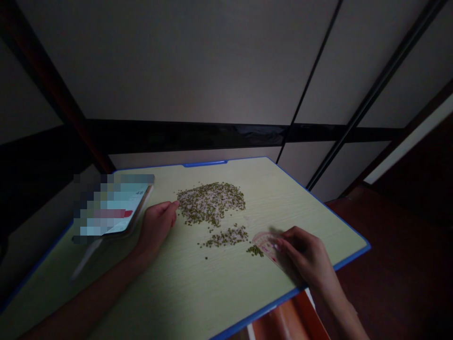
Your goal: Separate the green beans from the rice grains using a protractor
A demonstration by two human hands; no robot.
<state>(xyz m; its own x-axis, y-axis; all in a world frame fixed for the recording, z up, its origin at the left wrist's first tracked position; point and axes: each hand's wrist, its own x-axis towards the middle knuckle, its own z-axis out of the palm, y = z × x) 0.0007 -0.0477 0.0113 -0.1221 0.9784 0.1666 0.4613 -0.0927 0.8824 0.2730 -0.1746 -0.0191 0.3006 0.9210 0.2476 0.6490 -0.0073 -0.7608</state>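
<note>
A large pile of green beans mixed with pale grains [208, 200] is spread over the small table [159, 293]. My left hand [157, 224] is at the pile's left edge, its fingers curled and thumb pressed in; anything between them is hidden. In front of the pile lies a smaller mixed strip of beans and grains [228, 237]. My right hand [307, 252] pinches a clear protractor with red markings [266, 243], held low over the tabletop. Against the protractor's left edge sits a little cluster of green beans [255, 250]. One dark bean [206, 258] lies apart.
A tablet or phone with a lit, partly blurred screen [120, 212] leans on a stand at the table's left. The table has a blue rim [348, 259]. Pale cabinet doors [198, 61] rise behind it. Something orange [290, 318] shows below the front edge.
</note>
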